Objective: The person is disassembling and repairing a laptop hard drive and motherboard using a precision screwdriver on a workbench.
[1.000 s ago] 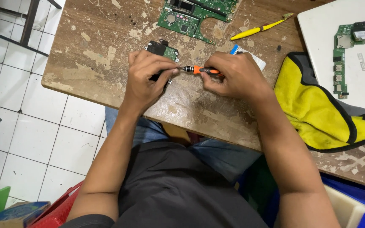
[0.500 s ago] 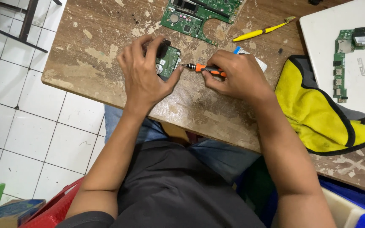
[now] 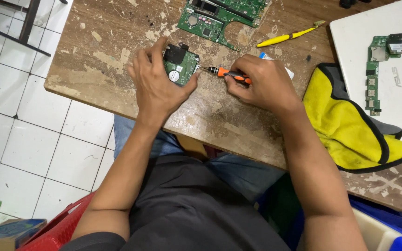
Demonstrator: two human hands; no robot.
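The left hand (image 3: pixel 157 86) has turned the drive (image 3: pixel 180 64) board-side up on the table (image 3: pixel 94 42) and grasps it; the right hand (image 3: pixel 261 83), clenched on the screwdriver (image 3: pixel 226 73), now points its tip at the drive's right edge.

top: dark grey T-shirt | legs: blue jeans | forearms: bare

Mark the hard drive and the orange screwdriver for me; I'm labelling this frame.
hard drive (image 3: pixel 181 66), head view, green circuit-board face.
orange screwdriver (image 3: pixel 223 72), head view, orange handle near the tip.

Screwdriver (image 3: pixel 226 74) lies right of drive (image 3: pixel 181 65), on table (image 3: pixel 98 51).
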